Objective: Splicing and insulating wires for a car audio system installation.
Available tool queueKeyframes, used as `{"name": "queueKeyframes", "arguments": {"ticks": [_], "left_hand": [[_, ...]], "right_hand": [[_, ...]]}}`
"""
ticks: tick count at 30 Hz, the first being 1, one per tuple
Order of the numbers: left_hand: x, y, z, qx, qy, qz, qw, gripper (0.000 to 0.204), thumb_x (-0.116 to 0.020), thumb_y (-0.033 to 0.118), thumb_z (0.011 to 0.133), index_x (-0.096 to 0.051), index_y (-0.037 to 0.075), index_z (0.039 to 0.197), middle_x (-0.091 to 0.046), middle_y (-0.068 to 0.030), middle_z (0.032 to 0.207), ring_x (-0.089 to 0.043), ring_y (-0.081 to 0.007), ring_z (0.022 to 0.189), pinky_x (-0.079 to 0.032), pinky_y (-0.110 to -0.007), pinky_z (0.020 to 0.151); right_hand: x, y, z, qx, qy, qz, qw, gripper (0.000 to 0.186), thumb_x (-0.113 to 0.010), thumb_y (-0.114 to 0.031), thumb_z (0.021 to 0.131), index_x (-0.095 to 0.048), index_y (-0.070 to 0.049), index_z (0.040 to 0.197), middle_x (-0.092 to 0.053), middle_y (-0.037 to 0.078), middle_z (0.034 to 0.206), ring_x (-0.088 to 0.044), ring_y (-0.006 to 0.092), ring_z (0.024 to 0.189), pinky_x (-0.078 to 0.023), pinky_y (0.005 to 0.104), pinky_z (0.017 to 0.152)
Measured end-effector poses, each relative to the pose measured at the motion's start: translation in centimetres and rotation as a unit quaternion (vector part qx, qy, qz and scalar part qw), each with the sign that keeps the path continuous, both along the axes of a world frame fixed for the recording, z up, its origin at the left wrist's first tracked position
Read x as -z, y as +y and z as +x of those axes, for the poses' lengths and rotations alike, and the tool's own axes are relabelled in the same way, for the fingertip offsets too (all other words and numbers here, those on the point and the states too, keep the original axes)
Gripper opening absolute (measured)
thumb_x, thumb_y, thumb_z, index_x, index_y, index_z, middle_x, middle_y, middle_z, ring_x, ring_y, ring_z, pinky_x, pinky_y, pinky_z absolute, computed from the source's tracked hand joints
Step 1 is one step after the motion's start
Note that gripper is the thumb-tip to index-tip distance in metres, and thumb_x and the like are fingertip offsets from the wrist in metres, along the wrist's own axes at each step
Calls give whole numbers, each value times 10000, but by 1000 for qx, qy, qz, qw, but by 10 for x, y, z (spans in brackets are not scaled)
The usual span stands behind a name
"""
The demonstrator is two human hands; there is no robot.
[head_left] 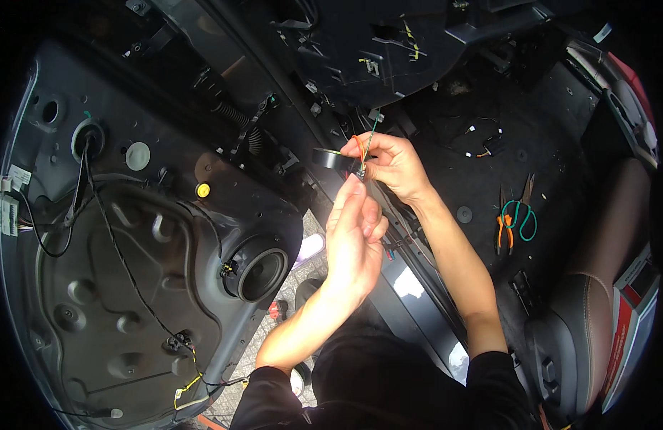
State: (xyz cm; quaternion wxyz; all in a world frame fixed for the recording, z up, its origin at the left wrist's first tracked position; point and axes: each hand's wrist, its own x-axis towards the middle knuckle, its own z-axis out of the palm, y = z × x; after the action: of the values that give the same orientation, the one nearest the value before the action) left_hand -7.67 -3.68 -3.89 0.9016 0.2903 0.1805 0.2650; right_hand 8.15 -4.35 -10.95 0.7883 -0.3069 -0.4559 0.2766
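Note:
Both my hands are raised at the sill between the open car door and the footwell. My left hand [355,233] pinches a bundle of thin coloured wires [359,140], orange, green and yellow, at its lower end. My right hand [394,166] closes around the same spot from the right. Its fingertips are against the rim of a roll of black tape [330,158], which hangs just left of the wires. A green wire runs up from the bundle towards a pale connector [376,115] under the dashboard. My fingers partly hide the taped joint.
At left stands the stripped door panel [123,265] with a round speaker [262,276] and a dangling black cable [120,251]. Green-handled scissors [519,215] and orange-handled pliers [505,233] lie on the footwell floor, near loose connectors [489,145]. A brown seat [596,279] is at right.

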Motion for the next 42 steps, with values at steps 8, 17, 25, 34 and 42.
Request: {"name": "queueKeyframes", "arguments": {"ticks": [8,17,25,34,42], "left_hand": [[16,-4,10,-98,35,183,978,462,-526,163,1028,-422,15,1454,-486,26,688,-413,-27,601,-329,-183,530],[59,35,24,-253,13,586,770,309,-574,12,970,-627,-18,1273,-655,-31,898,-557,-65,746,-452,-200,663],[47,62,18,-237,-4,746,622,372,-614,-123,807,-675,-4,1154,-539,-115,708,-539,-220,607,-438,-311,573],[34,63,20,-221,-26,791,569,195,-624,-113,770,-663,-27,941,-579,-128,736,-579,-284,633,-467,-331,590],[10,72,1,-51,125,703,698,209,-564,72,990,-685,4,1145,-578,62,730,-446,-9,607,-351,-186,543]], "right_hand": [[-22,-27,-8,-12,24,-74,997,380,-618,68,870,-622,14,1247,-601,138,1300,-586,223,1189,-474,352,1022],[-23,-27,-33,40,184,-8,982,380,-538,-75,966,-533,27,1332,-653,166,1188,-625,224,1082,-490,355,935],[-90,-46,-32,470,-373,-1,800,337,-735,-221,850,-688,-43,1133,-709,84,948,-616,209,858,-499,317,773],[-90,-41,-39,273,-291,-114,910,470,-700,-90,794,-606,-73,1254,-674,87,1000,-618,212,950,-494,330,849],[-53,-80,-45,88,117,3,989,386,-671,-141,873,-569,5,1214,-626,49,1031,-585,89,957,-455,228,849]]}}
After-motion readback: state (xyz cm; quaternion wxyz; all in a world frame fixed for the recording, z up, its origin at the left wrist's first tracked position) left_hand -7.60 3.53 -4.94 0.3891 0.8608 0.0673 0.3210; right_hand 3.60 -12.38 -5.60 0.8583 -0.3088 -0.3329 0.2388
